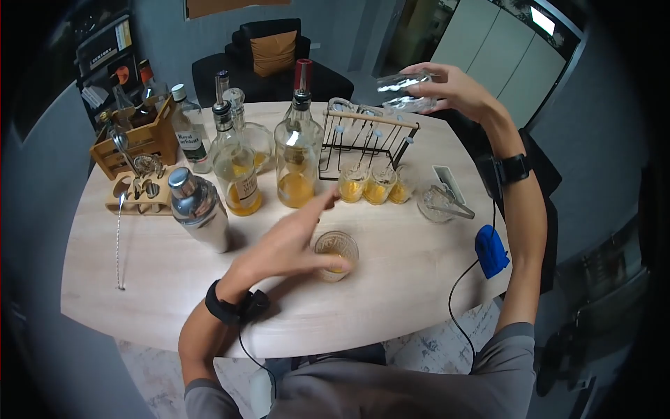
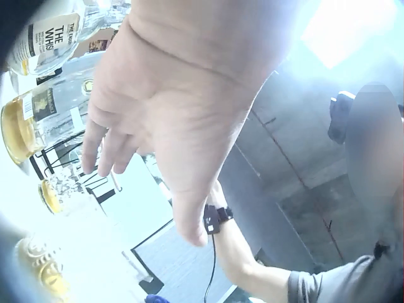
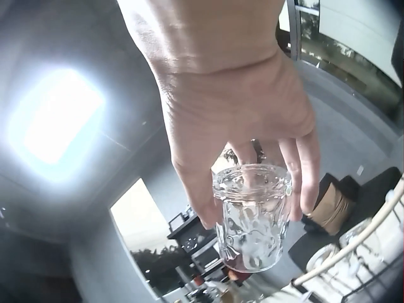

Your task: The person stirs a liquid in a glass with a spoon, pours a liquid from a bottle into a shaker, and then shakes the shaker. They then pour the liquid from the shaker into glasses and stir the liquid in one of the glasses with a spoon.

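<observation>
In the head view, the right hand (image 1: pixel 453 89) grips a clear glass (image 1: pixel 407 92) tilted on its side, above and right of a wire rack with a wooden handle (image 1: pixel 370 120). The right wrist view has the fingers round this empty-looking glass (image 3: pixel 252 218). The left hand (image 1: pixel 286 244) is over the table, fingers spread, its thumb overlapping a patterned tumbler (image 1: pixel 337 244) with some amber liquid; whether they touch cannot be told. The left wrist view shows that palm (image 2: pixel 170 107) holding nothing. Three small glasses of amber liquid (image 1: pixel 380 187) stand in front of the rack.
Bottles (image 1: pixel 295 157) and a steel shaker (image 1: pixel 199 209) stand left of the rack. Farther left are a wooden crate (image 1: pixel 157 140), a bar-tool stand (image 1: pixel 139 199) and a twisted spoon (image 1: pixel 118 244). At the right are a glass with tongs (image 1: pixel 438 204), a blue cloth (image 1: pixel 491 251) and a cable.
</observation>
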A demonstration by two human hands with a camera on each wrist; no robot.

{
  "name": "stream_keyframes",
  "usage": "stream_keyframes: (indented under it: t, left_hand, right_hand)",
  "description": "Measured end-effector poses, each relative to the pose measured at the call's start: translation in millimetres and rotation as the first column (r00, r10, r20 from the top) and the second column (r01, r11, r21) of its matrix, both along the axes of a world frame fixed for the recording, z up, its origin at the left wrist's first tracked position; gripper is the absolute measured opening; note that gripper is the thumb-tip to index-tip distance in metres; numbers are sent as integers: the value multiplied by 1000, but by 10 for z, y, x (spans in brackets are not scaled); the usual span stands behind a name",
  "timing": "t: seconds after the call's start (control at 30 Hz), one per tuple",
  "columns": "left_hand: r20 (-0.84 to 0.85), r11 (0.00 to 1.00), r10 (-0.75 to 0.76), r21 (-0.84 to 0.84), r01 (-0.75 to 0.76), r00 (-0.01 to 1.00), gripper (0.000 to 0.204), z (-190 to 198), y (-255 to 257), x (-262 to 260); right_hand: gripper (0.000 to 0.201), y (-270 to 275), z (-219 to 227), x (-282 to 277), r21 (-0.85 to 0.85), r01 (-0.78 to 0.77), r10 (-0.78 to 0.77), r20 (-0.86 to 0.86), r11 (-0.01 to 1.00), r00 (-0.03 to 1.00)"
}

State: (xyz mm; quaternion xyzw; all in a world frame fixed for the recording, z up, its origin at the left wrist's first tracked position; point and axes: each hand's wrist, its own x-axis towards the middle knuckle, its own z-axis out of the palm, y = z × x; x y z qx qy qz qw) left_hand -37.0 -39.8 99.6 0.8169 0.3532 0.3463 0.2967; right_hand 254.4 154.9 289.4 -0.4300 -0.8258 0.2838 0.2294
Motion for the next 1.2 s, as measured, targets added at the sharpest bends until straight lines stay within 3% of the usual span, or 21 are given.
stream_keyframes:
  t: [0.03, 0.1, 0.13, 0.2, 0.23, 0.27, 0.37, 0.47, 0.53, 0.63, 0.67, 0.73, 0.8, 0.9, 1.0, 1.03, 1.2]
  left_hand:
    - [-5, 1000, -2, -4, 2, 1000, 119, 41, 8, 8]
    - [348, 978, 95, -208, -22, 933, 113, 106, 5, 58]
    - [339, 977, 94, -212, -21, 936, 113, 130, 4, 92]
    - [593, 940, 148, -332, 73, 792, 104, 171, -2, 186]
    - [585, 938, 150, -339, 73, 797, 104, 198, -3, 233]
    - [645, 942, 167, -327, 72, 745, 99, 240, 1, 280]
    - [769, 962, 223, -274, -6, 599, 87, 271, 57, 372]
    - [759, 971, 214, -236, -47, 614, 88, 236, 110, 390]
    - [692, 969, 231, -223, -102, 684, 93, 277, 117, 408]
    - [510, 968, 247, -88, -236, 824, 111, 254, 215, 458]
    - [503, 967, 249, -89, -237, 828, 111, 265, 222, 498]
    - [334, 956, 281, -12, -294, 900, 114, 285, 219, 582]
    - [258, 953, 294, -3, -304, 920, 118, 221, 251, 596]
    - [205, 979, 198, -89, -183, 958, 129, 90, 216, 535]
    - [131, 985, 131, -126, -115, 983, 127, -19, 5, 420]
    - [96, 969, 155, -210, -133, 983, 131, -28, -38, 387]
    - [138, 963, 201, -212, -169, 970, 136, -174, 38, 274]
  right_hand:
    - [64, -122, -53, -43, -26, -77, 77, -10, 997, 997]
    - [61, -388, -80, -188, -94, -152, 156, 31, 984, 987]
    - [60, -539, -171, -256, -118, -244, 232, -105, 963, 967]
    - [59, -669, -333, -362, -168, -341, 309, -191, 925, 932]
    - [60, -752, -396, -405, -183, -348, 310, -205, 920, 928]
    - [60, -885, -450, -472, -233, -393, 318, -304, 889, 898]
    - [65, -929, -711, -505, -194, -421, 358, -292, 886, 887]
    - [69, -1044, -846, -431, -161, -410, 322, -395, 898, 860]
    - [71, -1043, -928, -349, -151, -434, 361, -357, 888, 862]
    - [75, -1065, -1093, -255, -184, -452, 373, -344, 873, 862]
    - [76, -1059, -1151, -234, -214, -482, 401, -332, 850, 854]
    - [82, -998, -1360, -197, -256, -480, 374, -369, 839, 851]
    - [85, -918, -1541, -157, -122, -431, 385, -286, 894, 878]
    - [88, -947, -1786, -115, -170, -407, 340, -320, 898, 884]
    - [90, -942, -2068, -87, -224, -425, 325, -375, 877, 868]
    - [89, -937, -2154, -97, -237, -430, 327, -372, 871, 869]
    - [86, -840, -2286, -184, -321, -436, 277, -437, 841, 856]
